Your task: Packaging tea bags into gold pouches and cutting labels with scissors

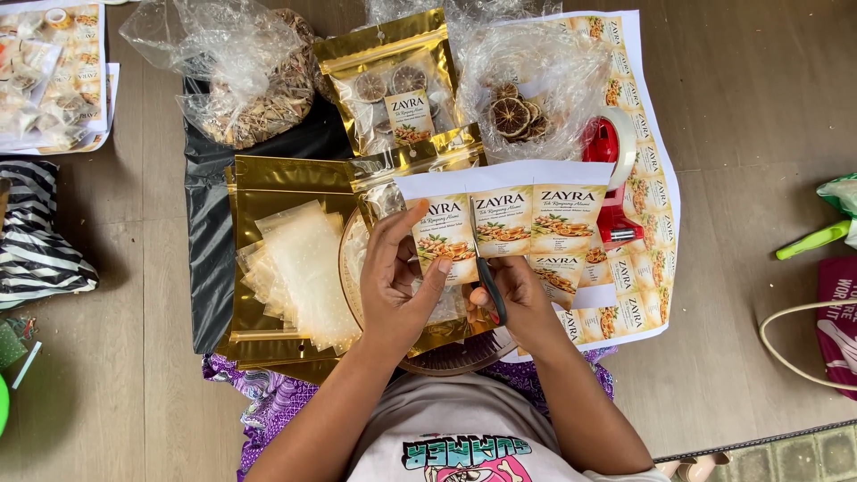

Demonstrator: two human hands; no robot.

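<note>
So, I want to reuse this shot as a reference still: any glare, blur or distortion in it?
Head view: soft, even daylight with faint shadows; bright glare on the gold foil pouch and crinkled clear plastic bag; the left hand, right hand, label strip and scissors look sharp; floorboards bow slightly toward the edges, suggesting wide-angle distortion.

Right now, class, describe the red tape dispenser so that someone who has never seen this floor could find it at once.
Start at the large white sheet of printed labels spread on the wooden floor on the right. On its left part, just right of the label strip in the person's left hand, stands the red plastic tape dispenser. It is the only red, solid thing there, carrying a pale tape roll.
</note>
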